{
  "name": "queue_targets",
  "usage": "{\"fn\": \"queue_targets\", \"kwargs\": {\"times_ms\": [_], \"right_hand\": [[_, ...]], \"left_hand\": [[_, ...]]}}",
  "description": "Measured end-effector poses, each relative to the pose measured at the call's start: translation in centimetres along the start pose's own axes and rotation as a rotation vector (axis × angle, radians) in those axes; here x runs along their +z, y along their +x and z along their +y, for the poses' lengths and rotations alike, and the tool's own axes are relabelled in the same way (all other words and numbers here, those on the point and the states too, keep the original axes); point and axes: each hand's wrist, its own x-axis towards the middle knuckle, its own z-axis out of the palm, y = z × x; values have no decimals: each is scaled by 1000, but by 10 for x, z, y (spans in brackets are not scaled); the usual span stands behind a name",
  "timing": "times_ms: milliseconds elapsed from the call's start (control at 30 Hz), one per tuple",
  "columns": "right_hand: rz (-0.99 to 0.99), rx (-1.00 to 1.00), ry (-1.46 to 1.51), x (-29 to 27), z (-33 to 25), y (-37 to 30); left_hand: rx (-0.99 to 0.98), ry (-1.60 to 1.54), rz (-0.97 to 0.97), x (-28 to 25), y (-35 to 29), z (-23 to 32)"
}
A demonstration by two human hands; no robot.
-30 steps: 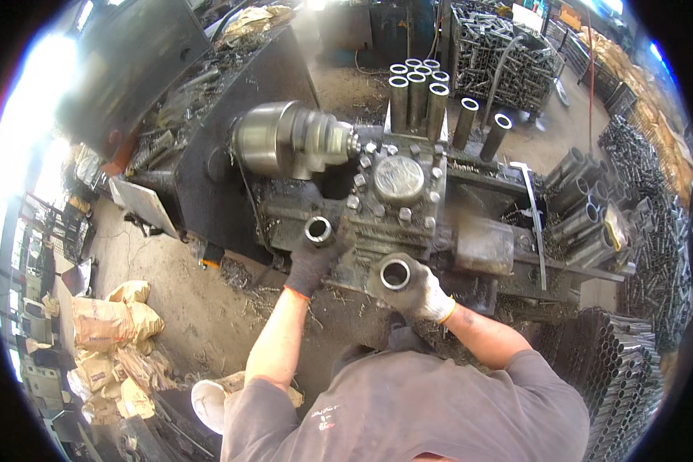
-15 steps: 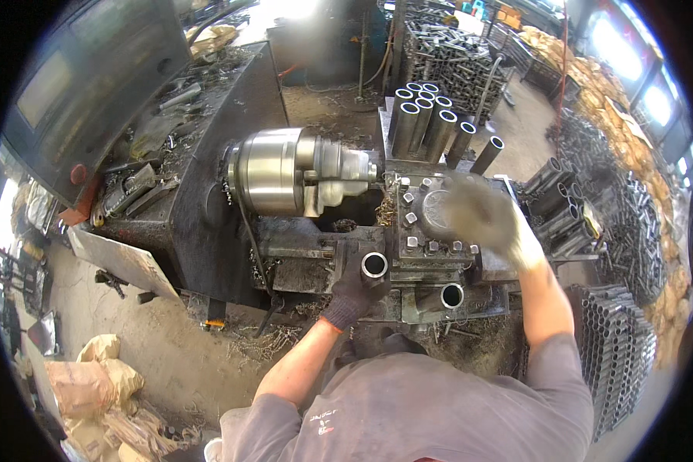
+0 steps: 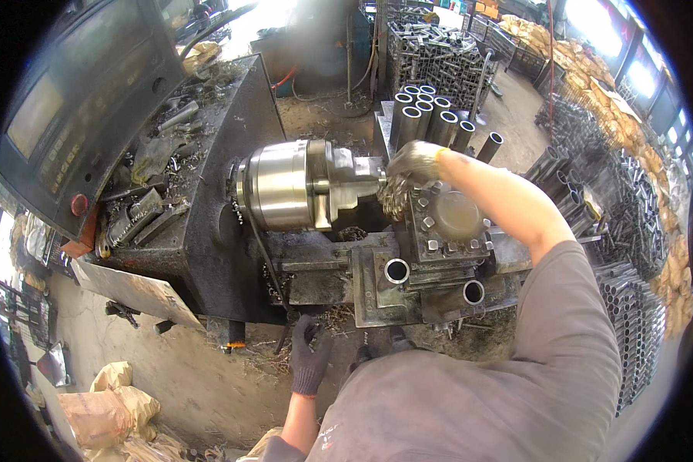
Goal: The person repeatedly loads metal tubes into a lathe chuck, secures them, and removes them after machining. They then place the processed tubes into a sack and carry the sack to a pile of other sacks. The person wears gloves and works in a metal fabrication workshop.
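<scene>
My left hand, in a dark knit glove, hangs below the lathe near the lower end of a dark lever. Its fingers are loosely bent, thumb apart, with nothing seen in them. In a light, dirty glove, my right hand is closed at the upper left of the bolted tool post. A tangle of curly metal shavings hangs under its fingers, just right of the steel chuck. One metal tube stands on the near ledge, and a second tube is to its right.
Several upright tubes stand behind the tool post. More tubes lie at the right, above a stack of tubes. The dark machine housing fills the left, with a tilted metal sheet below. Paper sacks lie on the floor.
My left hand has let go of the near tube and moved down and left. My right hand has moved left from over the tool post to the shavings and closed on them.
</scene>
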Motion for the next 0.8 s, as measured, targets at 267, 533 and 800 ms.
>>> {"fn": "queue_targets", "kwargs": {"times_ms": [267,533,800], "right_hand": [[851,-16,-155,-45,-17,13],[-178,45,25,-4,38,45],[-468,181,163,1,10,55]], "left_hand": [[320,285,77,10,31,58],[1107,897,203,87,160,189],[1205,988,307,153,241,199]]}}
